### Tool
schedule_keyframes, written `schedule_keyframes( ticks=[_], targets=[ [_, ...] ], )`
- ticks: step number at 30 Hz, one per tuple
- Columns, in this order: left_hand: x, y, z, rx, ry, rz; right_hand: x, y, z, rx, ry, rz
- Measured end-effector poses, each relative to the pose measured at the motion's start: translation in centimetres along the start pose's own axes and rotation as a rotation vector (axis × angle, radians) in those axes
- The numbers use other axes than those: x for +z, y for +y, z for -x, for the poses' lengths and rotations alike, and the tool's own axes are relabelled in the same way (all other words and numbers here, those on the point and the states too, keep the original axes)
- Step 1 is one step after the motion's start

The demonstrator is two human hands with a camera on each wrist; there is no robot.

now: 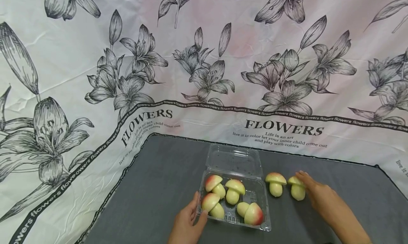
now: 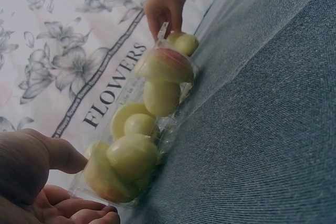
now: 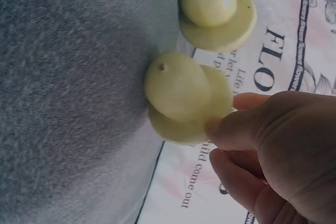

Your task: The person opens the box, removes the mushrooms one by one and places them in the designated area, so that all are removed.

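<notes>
A clear plastic clamshell box [image 1: 234, 221] lies with its lid [image 1: 234, 160] folded back. Several mushroom-shaped pieces, yellow-green with reddish caps, sit inside, one mushroom [image 1: 235, 191] near the middle. My left hand [image 1: 188, 221] holds the box's near left corner, thumb and fingers about its edge; in the left wrist view the thumb touches the plastic beside a mushroom [image 2: 132, 157]. To the right of the box, two mushrooms stand on their stems. My right hand [image 1: 322, 196] pinches the cap of the farther right mushroom [image 3: 176, 87]; the other mushroom [image 1: 276, 183] stands between it and the box.
Dark grey cloth [image 1: 153, 187] covers the table. Behind and at the left hangs a white curtain [image 1: 207, 123] printed with lilies and lettering, its lower edge meeting the back of the table. The raised lid lies toward that edge.
</notes>
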State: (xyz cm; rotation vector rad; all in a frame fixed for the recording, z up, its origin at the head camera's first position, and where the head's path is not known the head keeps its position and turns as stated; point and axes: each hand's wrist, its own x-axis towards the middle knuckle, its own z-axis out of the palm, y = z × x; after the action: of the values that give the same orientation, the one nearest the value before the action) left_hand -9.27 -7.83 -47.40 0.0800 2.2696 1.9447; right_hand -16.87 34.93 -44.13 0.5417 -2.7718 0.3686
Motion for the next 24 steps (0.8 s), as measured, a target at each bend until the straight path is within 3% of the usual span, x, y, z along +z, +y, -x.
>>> schedule_keyframes(
  ticks=[7,12,18,24],
  targets=[
    [0.0,-0.1,0.0,0.002,-0.001,-0.001,-1.0,-2.0,-0.5,-0.035,0.071,0.002],
    [0.1,0.0,0.1,0.006,-0.005,0.002,-2.0,-4.7,-1.1,-0.054,0.07,-0.021],
    [0.2,0.0,0.1,-0.002,-0.011,0.001,-2.3,-7.6,-2.4,-0.154,0.107,-0.093],
    [0.0,-0.1,0.1,-0.001,-0.014,0.005,-1.2,-9.2,-3.9,-0.249,0.096,-0.152]
  ],
)
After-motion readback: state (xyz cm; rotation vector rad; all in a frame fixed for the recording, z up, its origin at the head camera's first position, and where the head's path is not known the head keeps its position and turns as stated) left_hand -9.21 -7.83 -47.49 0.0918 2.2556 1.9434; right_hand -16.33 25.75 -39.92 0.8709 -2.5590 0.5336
